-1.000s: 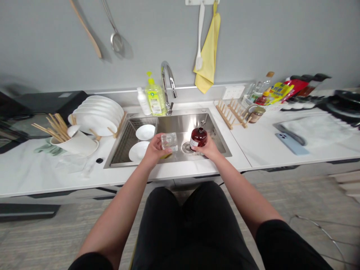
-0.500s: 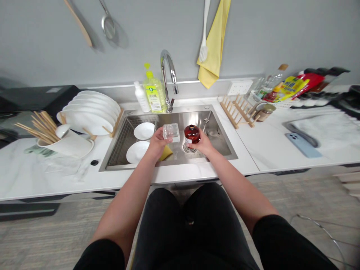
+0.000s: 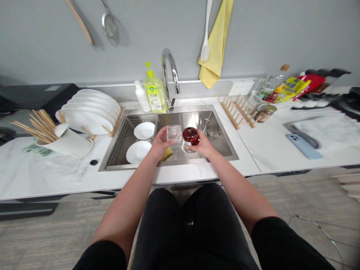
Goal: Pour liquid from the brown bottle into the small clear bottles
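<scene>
Over the sink (image 3: pixel 180 159), my left hand (image 3: pixel 159 144) is closed around a clear square glass container (image 3: pixel 174 134). Close by on the right, my right hand (image 3: pixel 203 144) grips a dark amber bottle (image 3: pixel 190 135) with a white label and an open neck. The bottle leans a little to the left, its mouth near the container's right side. I cannot make out any liquid between them. Below my left hand a yellow sponge or cloth (image 3: pixel 166 153) is partly hidden. Two white bowls (image 3: pixel 144 130) sit in the wire basket on the sink's left.
Behind the sink rises a chrome faucet (image 3: pixel 168 75), with a yellow-green soap bottle (image 3: pixel 154 93) beside it. White plates (image 3: pixel 90 112) stand in a rack on the left, near a chopstick holder (image 3: pixel 70 144). A wooden rack (image 3: pixel 239 110) and a blue phone (image 3: pixel 303 146) are on the right.
The clear container has moved slightly right, closer to the bottle, and turned its side more into view. The bottle has gone from nearly upright to tilted left.
</scene>
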Motion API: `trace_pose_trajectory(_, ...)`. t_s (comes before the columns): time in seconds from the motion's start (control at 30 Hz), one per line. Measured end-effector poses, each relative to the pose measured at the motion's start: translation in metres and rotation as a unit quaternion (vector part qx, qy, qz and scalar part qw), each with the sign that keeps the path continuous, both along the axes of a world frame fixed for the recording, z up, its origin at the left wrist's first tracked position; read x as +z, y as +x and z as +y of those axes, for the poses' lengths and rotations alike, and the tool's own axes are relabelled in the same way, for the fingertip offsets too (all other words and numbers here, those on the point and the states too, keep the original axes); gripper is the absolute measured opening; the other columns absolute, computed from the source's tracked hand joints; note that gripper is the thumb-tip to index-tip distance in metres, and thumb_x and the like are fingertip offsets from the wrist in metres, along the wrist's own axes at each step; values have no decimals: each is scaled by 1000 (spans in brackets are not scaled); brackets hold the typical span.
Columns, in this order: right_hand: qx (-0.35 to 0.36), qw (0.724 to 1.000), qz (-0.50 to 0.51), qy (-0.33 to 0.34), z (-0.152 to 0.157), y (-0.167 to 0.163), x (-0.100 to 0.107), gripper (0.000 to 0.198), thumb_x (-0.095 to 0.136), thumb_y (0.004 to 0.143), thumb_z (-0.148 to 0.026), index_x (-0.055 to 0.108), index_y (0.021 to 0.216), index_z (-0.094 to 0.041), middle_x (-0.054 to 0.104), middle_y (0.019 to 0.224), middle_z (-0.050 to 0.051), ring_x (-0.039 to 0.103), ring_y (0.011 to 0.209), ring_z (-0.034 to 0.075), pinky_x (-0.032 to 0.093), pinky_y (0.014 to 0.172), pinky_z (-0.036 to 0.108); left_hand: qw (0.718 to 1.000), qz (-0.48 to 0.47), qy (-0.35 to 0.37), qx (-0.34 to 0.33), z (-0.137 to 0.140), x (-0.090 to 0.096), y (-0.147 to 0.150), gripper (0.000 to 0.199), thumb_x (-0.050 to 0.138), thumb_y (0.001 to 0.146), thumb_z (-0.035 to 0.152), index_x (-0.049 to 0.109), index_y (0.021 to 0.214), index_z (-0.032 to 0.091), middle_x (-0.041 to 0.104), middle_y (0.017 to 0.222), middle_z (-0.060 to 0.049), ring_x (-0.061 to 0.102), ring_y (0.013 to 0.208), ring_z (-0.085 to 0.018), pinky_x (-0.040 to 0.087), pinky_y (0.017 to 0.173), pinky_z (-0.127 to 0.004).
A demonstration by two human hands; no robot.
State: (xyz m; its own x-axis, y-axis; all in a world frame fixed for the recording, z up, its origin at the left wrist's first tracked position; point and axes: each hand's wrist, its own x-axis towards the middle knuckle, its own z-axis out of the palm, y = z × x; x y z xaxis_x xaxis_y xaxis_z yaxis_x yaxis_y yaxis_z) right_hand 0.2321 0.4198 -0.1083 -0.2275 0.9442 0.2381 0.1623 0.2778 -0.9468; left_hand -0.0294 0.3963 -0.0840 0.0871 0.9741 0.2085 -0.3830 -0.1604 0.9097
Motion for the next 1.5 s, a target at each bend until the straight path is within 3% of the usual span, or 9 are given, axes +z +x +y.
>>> trace_pose_trajectory(0.23,12,1000,11,-2,-1,0,1,102,108,61,-41,63,150,-24,78,145,13,78,130,40,60,121,59,1000,8,11,22,2,-3,-1,86,111,62,30,73,138,28,76,146,-9,76,129,-31,62,114,-49)
trace_pose_trajectory(0.77,23,1000,-13,6,-4,0,8,93,105,63,-35,68,147,-25,82,139,12,81,121,39,62,117,61,997,59,28,51,7,-11,-11,95,113,60,37,75,146,25,75,153,-13,73,138,-37,56,123,-52)
trace_pose_trajectory(1.23,16,998,-47,42,-4,3,8,90,102,66,-29,69,150,-25,82,139,8,81,121,36,63,115,54,994,95,23,38,2,5,-15,93,112,63,32,74,147,22,76,152,-14,73,137,-37,57,123,-54)
trace_pose_trajectory(1.5,16,996,-57,68,-4,5,8,90,100,68,-26,69,152,-23,82,141,11,81,123,36,62,114,53,986,164,6,28,3,16,-19,97,109,64,36,71,152,22,73,157,-15,75,133,-36,59,120,-53)
